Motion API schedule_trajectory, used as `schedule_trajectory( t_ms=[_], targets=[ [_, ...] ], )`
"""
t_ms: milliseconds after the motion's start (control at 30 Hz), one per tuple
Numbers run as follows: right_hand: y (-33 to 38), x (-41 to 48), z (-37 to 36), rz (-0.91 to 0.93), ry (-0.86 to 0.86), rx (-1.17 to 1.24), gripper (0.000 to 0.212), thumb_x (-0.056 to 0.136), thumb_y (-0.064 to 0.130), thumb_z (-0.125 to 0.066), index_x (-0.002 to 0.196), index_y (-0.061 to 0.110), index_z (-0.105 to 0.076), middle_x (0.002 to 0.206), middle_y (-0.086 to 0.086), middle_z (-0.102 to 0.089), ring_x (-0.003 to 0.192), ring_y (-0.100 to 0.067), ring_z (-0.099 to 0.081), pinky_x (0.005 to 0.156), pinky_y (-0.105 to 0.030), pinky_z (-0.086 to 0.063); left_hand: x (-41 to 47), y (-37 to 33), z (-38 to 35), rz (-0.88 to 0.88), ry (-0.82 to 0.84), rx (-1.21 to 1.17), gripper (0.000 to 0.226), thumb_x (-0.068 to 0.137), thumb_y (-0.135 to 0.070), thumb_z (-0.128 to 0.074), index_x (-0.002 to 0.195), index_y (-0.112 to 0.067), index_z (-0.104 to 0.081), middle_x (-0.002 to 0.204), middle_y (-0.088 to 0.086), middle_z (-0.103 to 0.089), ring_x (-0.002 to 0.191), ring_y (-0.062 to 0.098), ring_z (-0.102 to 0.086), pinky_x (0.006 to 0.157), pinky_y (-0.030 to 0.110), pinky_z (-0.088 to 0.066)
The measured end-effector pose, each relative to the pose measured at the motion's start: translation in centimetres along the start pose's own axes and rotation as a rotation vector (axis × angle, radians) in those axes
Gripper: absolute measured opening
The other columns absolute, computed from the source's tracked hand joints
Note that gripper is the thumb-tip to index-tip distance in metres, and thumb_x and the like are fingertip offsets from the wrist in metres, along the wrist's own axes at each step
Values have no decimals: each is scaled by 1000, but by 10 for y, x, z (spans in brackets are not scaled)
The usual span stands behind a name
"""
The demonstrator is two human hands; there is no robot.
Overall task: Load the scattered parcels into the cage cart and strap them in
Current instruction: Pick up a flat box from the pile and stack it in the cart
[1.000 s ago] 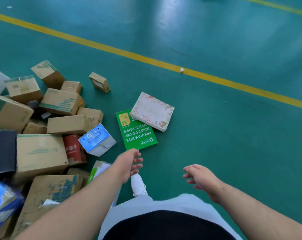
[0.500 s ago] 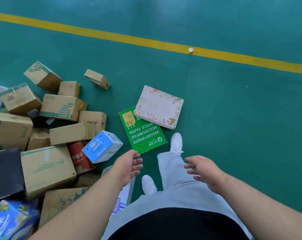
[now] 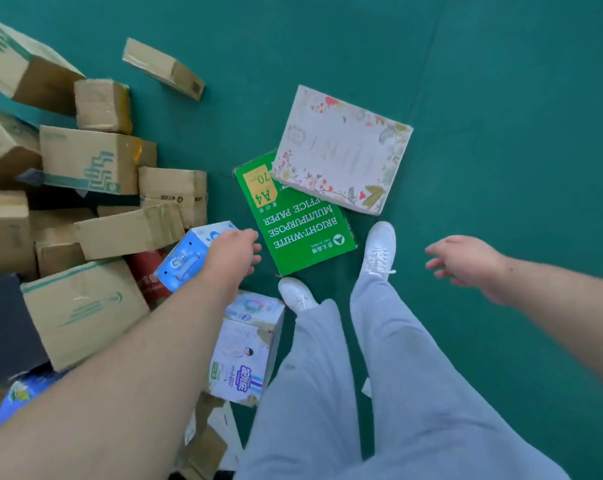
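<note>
Green A4 paper pack point(image 3: 303, 233): centre of frame, lying flat, white lettering, upper corner under floral box point(image 3: 341, 150).
Blue-and-white box point(image 3: 184, 263): centre left, tilted against the pile.
Brown cartons point(image 3: 85, 161): heaped along left side.
Left hand point(image 3: 236, 258): empty, fingers loosely curled, overlapping that tilted box's corner.
Right hand point(image 3: 466, 261): empty, fingers relaxed, right of centre.

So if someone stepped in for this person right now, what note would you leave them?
Left hand: open, empty, hovers by the small blue box; contact unclear.
Right hand: open, empty, out to the side.
Parcels: cardboard boxes heaped on the floor at left; floral box lies partly on the green paper pack beside them.
Done: nothing visibly loaded; cage cart not in view.
Left: gather every parcel, load the cart, strap them in.
</note>
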State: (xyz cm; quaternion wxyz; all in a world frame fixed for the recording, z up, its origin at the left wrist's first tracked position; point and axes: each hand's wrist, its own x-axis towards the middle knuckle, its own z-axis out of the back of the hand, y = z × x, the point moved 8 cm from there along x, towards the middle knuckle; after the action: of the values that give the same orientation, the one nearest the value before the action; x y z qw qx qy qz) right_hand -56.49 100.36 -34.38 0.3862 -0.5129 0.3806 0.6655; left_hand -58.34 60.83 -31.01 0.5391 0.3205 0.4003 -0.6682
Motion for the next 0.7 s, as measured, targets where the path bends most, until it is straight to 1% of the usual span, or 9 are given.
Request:
schedule_trajectory(
  t_ms=[100,200,267,333,400,500,600,633,700],
  targets=[
    [5,73,-14,-31,-14,0,25,103,28,-48,120,16,-62,104,-1,-70,89,-19,-65,73,-31,-49,72,-25,-40,-66,35,137,12,101,-26,-51,93,-21,-58,104,3,-65,93,21,-63,88,38,-52],
    [7,145,-36,-66,-13,33,27,104,23,-44,123,13,-59,107,-2,-69,91,-19,-64,92,-39,-52,154,-43,-81,-112,76,280,23,99,-29,-51,115,-16,-61,109,4,-64,100,23,-63,93,42,-54],
    [6,189,-56,-85,27,4,31,105,16,-39,128,5,-57,120,-13,-67,107,-28,-65,104,-45,-48,205,-50,-105,-133,82,373,33,98,-31,-54,128,-18,-57,107,1,-62,102,20,-63,97,43,-54],
    [1,235,-71,-112,9,-7,39,103,15,-37,136,0,-52,135,-26,-58,128,-41,-56,110,-53,-44,249,-57,-129,-156,49,398,38,99,-30,-57,135,-18,-53,98,-1,-58,93,16,-58,91,36,-51],
    [-3,272,-83,-110,-17,29,42,100,19,-42,138,2,-53,134,-27,-58,127,-44,-56,107,-56,-48,281,-66,-150,-205,28,400,42,102,-27,-57,142,-17,-46,99,-5,-54,92,16,-53,88,34,-45],
    [-7,326,-98,-121,-25,87,43,102,20,-48,140,1,-51,141,-19,-55,123,-40,-59,97,-49,-54,322,-74,-170,-265,-2,432,57,103,-24,-58,153,-16,-31,116,-5,-48,101,19,-48,88,31,-36],
    [-11,367,-105,-175,-29,212,50,102,23,-52,149,12,-39,143,-1,-45,124,-24,-54,80,-34,-53,358,-66,-178,-239,-31,469,64,101,-23,-57,156,-19,-24,102,-9,-45,86,16,-45,74,31,-35],
    [-11,380,-105,-165,-28,238,53,100,24,-53,149,14,-38,148,0,-42,126,-22,-52,79,-33,-53,367,-63,-182,-231,-33,473,65,101,-21,-56,157,-20,-24,104,-9,-45,89,15,-45,76,30,-34],
    [-9,397,-107,-127,12,266,55,96,25,-57,149,16,-42,156,0,-37,131,-21,-48,83,-33,-52,382,-57,-186,-209,-11,452,69,99,-20,-56,159,-22,-22,122,-4,-44,108,20,-43,89,35,-34]
  ],
)
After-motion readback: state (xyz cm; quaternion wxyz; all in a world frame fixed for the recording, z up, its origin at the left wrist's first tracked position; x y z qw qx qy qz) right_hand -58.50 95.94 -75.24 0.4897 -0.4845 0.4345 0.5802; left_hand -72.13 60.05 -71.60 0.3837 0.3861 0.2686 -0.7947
